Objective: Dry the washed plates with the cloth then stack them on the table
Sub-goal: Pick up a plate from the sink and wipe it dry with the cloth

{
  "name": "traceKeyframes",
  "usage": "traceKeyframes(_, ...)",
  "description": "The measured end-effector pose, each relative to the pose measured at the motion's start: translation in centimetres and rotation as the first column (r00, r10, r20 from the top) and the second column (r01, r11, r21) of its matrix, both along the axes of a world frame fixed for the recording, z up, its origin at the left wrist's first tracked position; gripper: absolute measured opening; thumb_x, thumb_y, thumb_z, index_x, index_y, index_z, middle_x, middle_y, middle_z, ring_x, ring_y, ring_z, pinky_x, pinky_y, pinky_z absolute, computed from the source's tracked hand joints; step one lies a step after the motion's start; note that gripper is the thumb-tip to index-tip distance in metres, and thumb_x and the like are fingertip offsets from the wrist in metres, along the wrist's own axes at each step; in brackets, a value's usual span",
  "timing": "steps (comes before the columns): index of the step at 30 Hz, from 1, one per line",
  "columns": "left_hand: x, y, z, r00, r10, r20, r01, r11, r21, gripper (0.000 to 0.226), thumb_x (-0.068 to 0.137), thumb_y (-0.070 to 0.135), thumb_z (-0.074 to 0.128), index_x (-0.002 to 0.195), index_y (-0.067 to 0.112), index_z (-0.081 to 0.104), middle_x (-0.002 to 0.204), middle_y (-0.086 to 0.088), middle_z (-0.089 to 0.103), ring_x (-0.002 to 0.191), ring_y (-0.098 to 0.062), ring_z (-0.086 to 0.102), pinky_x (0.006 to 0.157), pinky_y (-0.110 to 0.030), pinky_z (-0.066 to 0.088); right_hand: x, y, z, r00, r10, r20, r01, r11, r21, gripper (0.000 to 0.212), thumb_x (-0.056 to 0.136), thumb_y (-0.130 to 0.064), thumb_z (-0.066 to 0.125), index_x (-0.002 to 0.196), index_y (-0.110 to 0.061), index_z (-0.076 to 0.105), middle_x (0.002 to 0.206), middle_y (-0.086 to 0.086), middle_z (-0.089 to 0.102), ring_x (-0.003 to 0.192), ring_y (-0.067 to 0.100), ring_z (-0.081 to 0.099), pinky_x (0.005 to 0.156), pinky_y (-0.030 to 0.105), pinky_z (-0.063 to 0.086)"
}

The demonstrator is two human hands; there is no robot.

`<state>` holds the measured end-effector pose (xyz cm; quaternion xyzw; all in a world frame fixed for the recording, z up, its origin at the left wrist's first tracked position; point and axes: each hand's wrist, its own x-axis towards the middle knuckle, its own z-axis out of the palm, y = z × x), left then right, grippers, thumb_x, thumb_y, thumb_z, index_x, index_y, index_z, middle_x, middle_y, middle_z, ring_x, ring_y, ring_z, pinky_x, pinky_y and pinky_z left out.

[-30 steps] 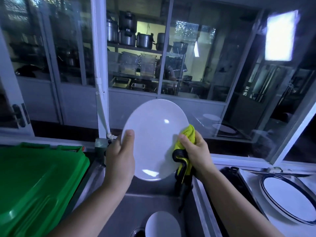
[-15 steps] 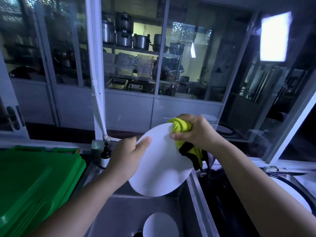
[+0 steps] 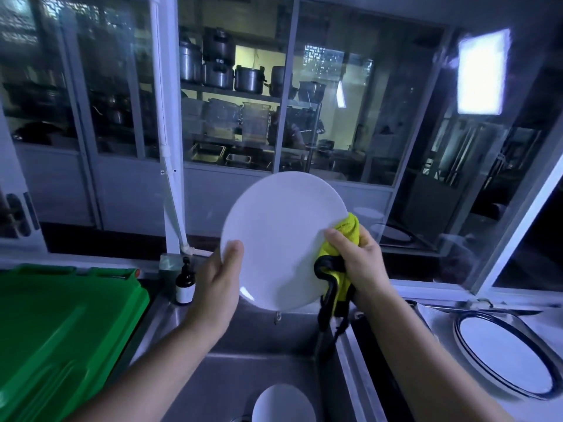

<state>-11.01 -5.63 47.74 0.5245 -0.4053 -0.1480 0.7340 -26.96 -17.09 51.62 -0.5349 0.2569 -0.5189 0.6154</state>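
Note:
I hold a plain white plate (image 3: 278, 236) upright above the sink. My left hand (image 3: 217, 284) grips its lower left rim, thumb on the face. My right hand (image 3: 361, 260) grips a yellow cloth with black trim (image 3: 338, 254) and presses it against the plate's right edge; the cloth's tail hangs down below my hand. Another white plate (image 3: 281, 403) lies in the steel sink (image 3: 243, 354) below. A blue-rimmed white plate (image 3: 502, 354) rests on the table at the right.
A green plastic bin lid (image 3: 61, 330) fills the left side. A small dark bottle with a white label (image 3: 185, 283) stands at the sink's back corner. Glass windows (image 3: 237, 102) with a white frame post (image 3: 167, 132) close off the back.
The plate has been raised and tipped more upright, its face toward me. My right hand with the cloth has slid from the plate's top rim down to its right edge.

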Motion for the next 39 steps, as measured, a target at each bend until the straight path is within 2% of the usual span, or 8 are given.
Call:
traceKeyframes(4, 2.8, 0.3, 3.8, 0.936, -0.350, 0.036, 0.339, 0.924, 0.176, 0.021, 0.078, 0.043, 0.058, 0.082, 0.032, 0.075, 0.078, 0.006, 0.074, 0.062, -0.007, 0.067, 0.050, -0.018, 0.046, -1.4, -1.4, 2.7, 0.937, -0.067, -0.342, -0.043, 0.952, -0.304, 0.012, 0.079, -0.010, 0.076, 0.079, -0.021, 0.070, 0.071, -0.004, 0.069, 0.064, 0.012, 0.064, 0.057, 0.026, 0.053)
traceKeyframes(9, 3.1, -1.6, 7.4, 0.869, -0.445, 0.215, 0.303, 0.824, 0.479, 0.071, 0.078, 0.059, 0.058, 0.092, -0.010, 0.062, 0.077, -0.015, 0.063, 0.068, -0.022, 0.059, 0.066, -0.031, 0.041, -0.5, -1.2, 5.6, 0.711, -0.206, -0.673, -0.264, 0.808, -0.526, 0.015, 0.074, -0.022, 0.080, 0.077, -0.027, 0.066, 0.071, -0.001, 0.065, 0.062, 0.008, 0.059, 0.058, 0.024, 0.050)
traceKeyframes(15, 1.7, -1.4, 5.9, 0.886, -0.230, 0.403, 0.092, 0.938, 0.333, 0.063, 0.094, 0.048, 0.051, 0.074, -0.012, 0.052, 0.055, -0.002, 0.039, 0.048, -0.014, 0.035, 0.049, -0.026, 0.025, -0.7, -1.5, 5.7, 0.770, -0.135, -0.624, -0.289, 0.798, -0.529, 0.015, 0.074, -0.015, 0.081, 0.081, -0.020, 0.068, 0.071, 0.000, 0.064, 0.062, 0.010, 0.058, 0.058, 0.025, 0.050)
traceKeyframes(21, 1.5, -1.0, 4.1, 0.993, -0.114, 0.010, 0.111, 0.982, 0.152, 0.067, 0.082, 0.062, 0.054, 0.078, -0.004, 0.060, 0.068, -0.009, 0.059, 0.063, -0.019, 0.055, 0.063, -0.034, 0.042, -0.7, -1.7, 2.4, 0.936, -0.176, -0.305, 0.045, 0.920, -0.390, 0.015, 0.078, -0.014, 0.078, 0.077, -0.021, 0.065, 0.066, -0.009, 0.062, 0.061, 0.008, 0.057, 0.060, 0.027, 0.052)
traceKeyframes(23, 1.0, -1.2, 3.6, 0.993, -0.026, -0.116, 0.035, 0.996, 0.082, 0.046, 0.081, 0.060, 0.056, 0.071, 0.017, 0.070, 0.068, 0.003, 0.071, 0.062, -0.017, 0.066, 0.061, -0.034, 0.051, -0.2, -1.1, 0.6, 0.947, -0.249, -0.203, 0.185, 0.939, -0.290, 0.012, 0.080, -0.018, 0.076, 0.080, -0.020, 0.064, 0.069, -0.008, 0.064, 0.063, 0.010, 0.059, 0.064, 0.032, 0.054)
traceKeyframes(28, -0.2, -1.7, 2.4, 0.919, 0.099, -0.381, -0.102, 0.995, 0.012, 0.033, 0.083, 0.060, 0.056, 0.069, 0.035, 0.073, 0.074, 0.012, 0.071, 0.072, -0.011, 0.067, 0.074, -0.037, 0.051, 1.9, 1.5, -3.8, 0.791, -0.545, -0.279, 0.439, 0.822, -0.363, 0.030, 0.084, -0.027, 0.066, 0.110, -0.029, 0.050, 0.093, -0.014, 0.059, 0.081, -0.001, 0.056, 0.075, 0.034, 0.046)
traceKeyframes(35, -1.9, -1.6, 0.7, 0.965, 0.177, -0.192, -0.159, 0.982, 0.102, 0.064, 0.073, 0.071, 0.045, 0.067, 0.007, 0.049, 0.058, -0.001, 0.038, 0.055, -0.013, 0.035, 0.058, -0.031, 0.029, 2.4, 1.1, -3.6, 0.376, -0.821, -0.431, 0.124, 0.505, -0.854, 0.062, 0.095, -0.044, 0.030, 0.148, -0.012, 0.030, 0.151, 0.019, 0.028, 0.130, 0.034, 0.025, 0.104, 0.049, 0.024)
traceKeyframes(39, -2.3, -1.9, 1.3, 0.975, 0.142, -0.173, -0.127, 0.987, 0.093, 0.069, 0.073, 0.074, 0.043, 0.069, 0.007, 0.056, 0.064, -0.001, 0.056, 0.059, -0.014, 0.048, 0.059, -0.030, 0.038, 3.3, 1.5, -2.5, 0.413, -0.834, -0.366, -0.016, 0.395, -0.918, 0.061, 0.095, -0.045, 0.024, 0.147, -0.014, 0.034, 0.155, 0.018, 0.024, 0.142, 0.031, 0.015, 0.109, 0.048, 0.013)
